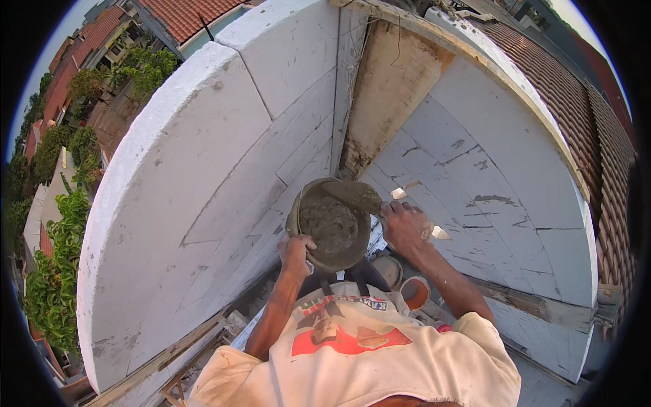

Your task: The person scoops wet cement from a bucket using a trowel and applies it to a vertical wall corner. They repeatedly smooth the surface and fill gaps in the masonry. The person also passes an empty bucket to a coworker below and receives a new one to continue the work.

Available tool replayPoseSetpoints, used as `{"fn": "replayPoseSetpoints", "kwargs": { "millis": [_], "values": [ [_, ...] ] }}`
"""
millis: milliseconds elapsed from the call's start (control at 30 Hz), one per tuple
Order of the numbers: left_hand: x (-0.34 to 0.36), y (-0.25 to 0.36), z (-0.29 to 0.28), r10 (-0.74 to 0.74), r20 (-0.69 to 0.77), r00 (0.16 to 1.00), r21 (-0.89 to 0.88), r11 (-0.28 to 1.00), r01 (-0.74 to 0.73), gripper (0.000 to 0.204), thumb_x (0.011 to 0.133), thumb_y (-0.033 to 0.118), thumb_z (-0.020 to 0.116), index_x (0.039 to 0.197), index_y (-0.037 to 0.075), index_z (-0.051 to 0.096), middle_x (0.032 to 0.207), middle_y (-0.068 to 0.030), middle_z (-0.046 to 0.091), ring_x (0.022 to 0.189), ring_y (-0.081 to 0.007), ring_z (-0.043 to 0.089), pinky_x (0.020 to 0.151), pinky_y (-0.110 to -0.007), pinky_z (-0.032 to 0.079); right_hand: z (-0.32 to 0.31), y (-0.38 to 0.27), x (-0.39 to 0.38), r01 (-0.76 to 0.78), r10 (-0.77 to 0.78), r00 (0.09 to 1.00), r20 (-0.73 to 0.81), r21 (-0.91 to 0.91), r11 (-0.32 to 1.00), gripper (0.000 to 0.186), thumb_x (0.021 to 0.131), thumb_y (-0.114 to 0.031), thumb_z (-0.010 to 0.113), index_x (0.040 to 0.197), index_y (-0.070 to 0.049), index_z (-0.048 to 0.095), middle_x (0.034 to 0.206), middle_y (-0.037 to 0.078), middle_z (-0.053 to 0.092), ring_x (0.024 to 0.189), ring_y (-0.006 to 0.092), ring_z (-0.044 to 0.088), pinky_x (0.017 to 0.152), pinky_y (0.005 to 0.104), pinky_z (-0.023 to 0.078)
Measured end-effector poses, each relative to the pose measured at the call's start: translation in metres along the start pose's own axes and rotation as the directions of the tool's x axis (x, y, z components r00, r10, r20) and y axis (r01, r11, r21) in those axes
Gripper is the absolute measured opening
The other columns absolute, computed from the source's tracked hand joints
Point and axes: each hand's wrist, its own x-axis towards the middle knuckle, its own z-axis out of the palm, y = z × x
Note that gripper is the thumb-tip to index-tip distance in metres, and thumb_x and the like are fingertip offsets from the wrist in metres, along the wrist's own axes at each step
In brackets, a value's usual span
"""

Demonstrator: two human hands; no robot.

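Observation:
A bucket point(364, 239) caked in grey mortar hangs or stands in front of my chest, near the corner of two block walls. Wet mortar point(328, 227) fills much of it. My left hand point(296, 254) is closed on the bucket's near-left rim. In my right hand point(405, 227), at the right of the bucket, is a trowel point(361, 195) with a mortar-smeared blade. The blade lies over the bucket's far right rim, pointing left. My fingers hide the trowel's handle. What carries the bucket's weight cannot be seen.
Pale block walls rise on the left point(203, 163) and right point(488, 149). A stained wooden board point(390, 88) stands in their corner. Below me are a round container point(388, 271) and an orange-lined bucket point(415, 293). Outside are a tiled roof point(542, 71) and trees point(57, 271).

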Motion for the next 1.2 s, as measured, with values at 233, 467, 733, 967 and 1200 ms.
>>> {"fn": "replayPoseSetpoints", "kwargs": {
  "millis": [233, 467, 733, 967, 1200],
  "values": [
    [-0.022, 0.036, 0.066, 0.171, 0.112, 0.979, 0.178, 0.966, -0.189, 0.021, 0.066, -0.006, 0.057, 0.087, -0.005, 0.062, 0.08, -0.0097, 0.06, 0.069, -0.0199, 0.059, 0.063, -0.033, 0.05, 0.085, 0.013, 0.024, -0.082, 0.038, 0.937, 0.348, 0.112, 0.99, 0.021, 0.082, -0.016, 0.066, 0.097, -0.001, 0.07, 0.094, 0.024, 0.07, 0.086, 0.0411, 0.071, 0.076, 0.0506, 0.057],
    [-0.03, 0.052, 0.098, 0.136, 0.006, 0.991, 0.191, 0.972, -0.135, 0.025, 0.067, -0.005, 0.059, 0.092, -0.004, 0.059, 0.076, -0.0096, 0.062, 0.065, -0.0205, 0.059, 0.06, -0.033, 0.05, 0.093, 0.037, 0.018, -0.25, -0.095, 0.892, 0.442, 0.657, 0.711, 0.029, 0.085, -0.024, 0.075, 0.085, 0.004, 0.07, 0.082, 0.027, 0.068, 0.081, 0.0451, 0.067, 0.073, 0.0491, 0.052],
    [-0.03, 0.035, 0.088, 0.138, -0.01, 0.99, -0.04, 0.99, -0.138, 0.036, 0.066, -0.01, 0.053, 0.101, -0.013, 0.06, 0.091, -0.0168, 0.061, 0.075, -0.029, 0.065, 0.07, -0.042, 0.059, 0.064, 0.04, 0.031, -0.121, -0.235, 0.896, 0.378, 0.715, 0.689, 0.031, 0.087, -0.022, 0.077, 0.089, 0.008, 0.069, 0.078, 0.026, 0.066, 0.07, 0.0365, 0.062, 0.068, 0.0452, 0.048],
    [-0.063, 0.055, 0.108, 0.049, 0.021, 0.999, -0.238, 0.97, -0.043, 0.03, 0.068, -0.008, 0.051, 0.097, -0.012, 0.058, 0.094, -0.0192, 0.061, 0.086, -0.0325, 0.067, 0.081, -0.05, 0.059, 0.011, 0.068, 0.034, -0.083, -0.273, 0.894, 0.354, 0.732, 0.676, 0.036, 0.087, -0.027, 0.08, 0.087, 0.007, 0.069, 0.072, 0.019, 0.066, 0.065, 0.022, 0.058, 0.063, 0.0407, 0.046],
    [-0.053, 0.034, 0.083, -0.005, 0.048, 0.999, -0.331, 0.943, 0.02, 0.016, 0.069, -0.005, 0.053, 0.084, 0.0, 0.055, 0.089, -0.0133, 0.057, 0.088, -0.0316, 0.061, 0.09, -0.052, 0.056, -0.116, 0.077, 0.041, -0.148, -0.213, 0.864, 0.457, 0.634, 0.759, 0.034, 0.089, -0.028, 0.078, 0.086, 0.005, 0.069, 0.066, 0.012, 0.06, 0.063, 0.0187, 0.057, 0.063, 0.0388, 0.047]
  ]
}}
